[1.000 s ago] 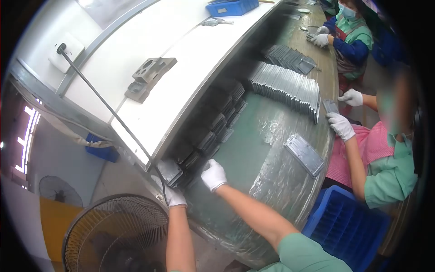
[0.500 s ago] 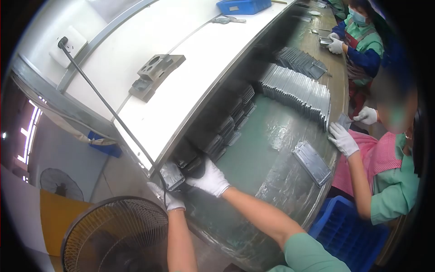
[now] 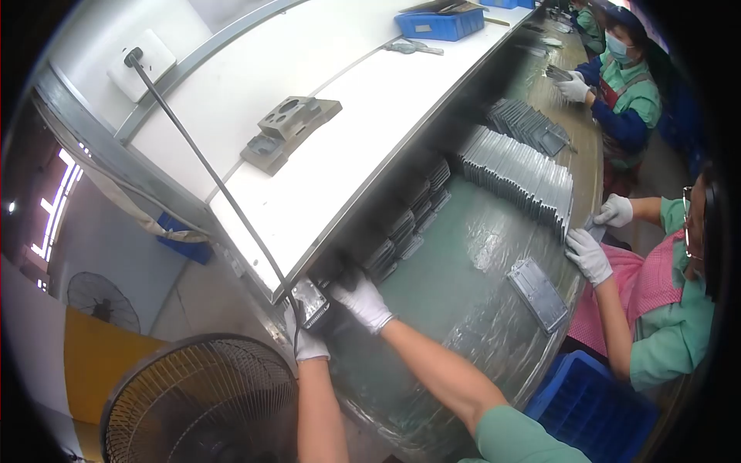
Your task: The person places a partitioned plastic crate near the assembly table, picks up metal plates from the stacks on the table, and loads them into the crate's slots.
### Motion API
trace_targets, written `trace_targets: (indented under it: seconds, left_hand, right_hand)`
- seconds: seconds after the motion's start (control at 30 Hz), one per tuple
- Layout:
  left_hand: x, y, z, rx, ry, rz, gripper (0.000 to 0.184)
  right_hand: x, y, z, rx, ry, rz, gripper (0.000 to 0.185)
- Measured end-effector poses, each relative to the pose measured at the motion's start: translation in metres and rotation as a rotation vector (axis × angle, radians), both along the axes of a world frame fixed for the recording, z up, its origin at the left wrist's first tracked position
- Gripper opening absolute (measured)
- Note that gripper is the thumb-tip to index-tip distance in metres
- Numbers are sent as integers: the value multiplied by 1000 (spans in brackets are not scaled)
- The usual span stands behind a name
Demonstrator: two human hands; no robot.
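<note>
At the table's left end, under the shelf edge, a silvery rectangular metal casting (image 3: 312,302) with a ribbed edge catches the light. My gloved left hand (image 3: 309,339) is closed along its left side and lower corner, partly behind a black cable. My gloved right hand (image 3: 366,304) reaches into the shadow just right of the casting. Its fingertips are lost against dark parts there, so their grip is hidden. Rows of stacked metal castings (image 3: 397,239) run from beside my right hand back along the shelf.
A white shelf (image 3: 340,147) overhangs the green table (image 3: 432,301), carrying a machined block (image 3: 289,131) and a blue bin (image 3: 440,27). A black cable (image 3: 208,170) crosses the left. A fan (image 3: 201,401) stands below. A co-worker's gloved hands (image 3: 590,255) work near a flat casting (image 3: 538,295).
The whole view has shifted slightly right and down. My right hand's fingers sit deeper in the shadow, and my left hand has moved lower against the casting. The co-worker's hands have come closer together.
</note>
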State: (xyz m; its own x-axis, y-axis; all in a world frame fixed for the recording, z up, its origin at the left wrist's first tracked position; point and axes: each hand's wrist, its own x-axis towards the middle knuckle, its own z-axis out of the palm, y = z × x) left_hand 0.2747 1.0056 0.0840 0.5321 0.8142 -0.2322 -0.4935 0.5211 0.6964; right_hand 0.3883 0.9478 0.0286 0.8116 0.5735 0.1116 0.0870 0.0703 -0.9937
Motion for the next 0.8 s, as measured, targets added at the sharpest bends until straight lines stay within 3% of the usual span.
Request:
trace_targets:
  seconds: [0.27,0.3,0.4,0.43,0.47,0.6,0.7,0.8]
  left_hand:
    - [-17,-68,18,-72,185,210,37]
    - [-24,-76,15,53,188,184,40]
    - [-39,-108,16,-93,186,163,42]
    - [-45,-118,17,-65,203,148,44]
    - [-57,-116,-12,-31,200,139,45]
    - [-77,-149,-18,-60,193,83,47]
    - [-89,-179,-2,-130,178,-11,48]
    - [-97,-192,-15,9,136,-101,50]
  right_hand:
    - [-30,-46,45,-254,178,-111,79]
    - [-34,-53,48,-217,189,-98,70]
    - [-46,-70,30,-139,163,-92,64]
    - [-49,-75,24,-94,204,-75,61]
    - [-53,-82,17,-65,208,-64,60]
    - [-71,-126,6,-41,190,-100,58]
    - [-88,-167,18,37,306,-131,57]
    - [-104,-206,39,100,317,-195,54]
